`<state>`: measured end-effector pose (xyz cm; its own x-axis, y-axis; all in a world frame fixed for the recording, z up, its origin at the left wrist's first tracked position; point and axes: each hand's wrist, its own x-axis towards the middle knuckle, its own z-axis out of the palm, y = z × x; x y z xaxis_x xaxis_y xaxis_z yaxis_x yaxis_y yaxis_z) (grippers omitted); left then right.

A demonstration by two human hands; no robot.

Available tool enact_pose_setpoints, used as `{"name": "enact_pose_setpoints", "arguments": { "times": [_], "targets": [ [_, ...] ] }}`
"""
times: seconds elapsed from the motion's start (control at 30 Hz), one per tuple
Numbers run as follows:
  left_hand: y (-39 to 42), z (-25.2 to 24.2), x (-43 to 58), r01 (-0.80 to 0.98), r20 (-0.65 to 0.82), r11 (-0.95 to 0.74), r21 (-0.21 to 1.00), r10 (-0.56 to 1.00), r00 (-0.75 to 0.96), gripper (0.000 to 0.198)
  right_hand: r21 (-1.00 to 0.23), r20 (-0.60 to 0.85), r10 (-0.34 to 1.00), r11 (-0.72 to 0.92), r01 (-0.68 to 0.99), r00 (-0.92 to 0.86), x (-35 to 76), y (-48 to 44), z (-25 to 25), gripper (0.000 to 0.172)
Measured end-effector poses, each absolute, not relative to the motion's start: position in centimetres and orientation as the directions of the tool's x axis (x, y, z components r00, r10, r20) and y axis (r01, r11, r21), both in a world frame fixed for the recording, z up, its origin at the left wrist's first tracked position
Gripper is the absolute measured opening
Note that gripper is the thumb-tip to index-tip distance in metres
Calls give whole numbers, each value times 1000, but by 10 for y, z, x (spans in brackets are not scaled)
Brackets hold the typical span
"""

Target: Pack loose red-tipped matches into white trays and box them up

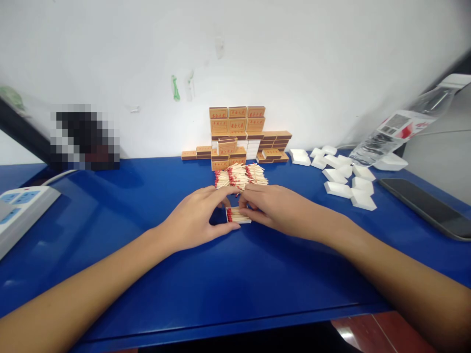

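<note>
A small white matchbox tray (pixel 248 222) lies on the blue table, holding a layer of red-tipped matches (pixel 233 214). My left hand (pixel 195 215) is curved round its left end, thumb at the near side and fingers at the far side. At the right end, my right hand (pixel 265 203) has its fingers bent and pinched over the matches, hiding part of them. Just beyond both hands is a pile of loose matches (pixel 239 175). Behind it, orange-brown matchboxes (pixel 237 125) are stacked against the wall.
Several white trays (pixel 338 189) lie scattered at right, near a plastic bottle (pixel 399 125) that leans at a slant and a dark phone (pixel 429 206). A white power strip (pixel 25 208) sits at the left edge. The table's front edge (pixel 235 326) runs below my forearms.
</note>
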<state>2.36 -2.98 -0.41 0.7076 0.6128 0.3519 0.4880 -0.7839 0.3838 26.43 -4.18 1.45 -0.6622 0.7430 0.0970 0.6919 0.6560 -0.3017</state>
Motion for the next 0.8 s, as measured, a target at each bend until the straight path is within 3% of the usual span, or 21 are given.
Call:
{"name": "enact_pose_setpoints", "arguments": {
  "times": [0.3,0.4,0.6,0.8],
  "targets": [
    [-29,-4,23,485,346,-783,390,613,710,63,-257,215,737,676,691,-641,274,-37,18,8],
    [-30,-3,23,475,362,-785,398,610,705,63,-214,166,780,626,750,-603,280,-30,17,8],
    [-29,-4,23,496,336,-778,385,619,710,57,-272,23,815,562,781,-579,286,-22,14,16],
    [-29,-4,23,512,350,-775,371,627,696,60,-312,127,823,564,765,-554,280,-33,25,17]
  ]
}}
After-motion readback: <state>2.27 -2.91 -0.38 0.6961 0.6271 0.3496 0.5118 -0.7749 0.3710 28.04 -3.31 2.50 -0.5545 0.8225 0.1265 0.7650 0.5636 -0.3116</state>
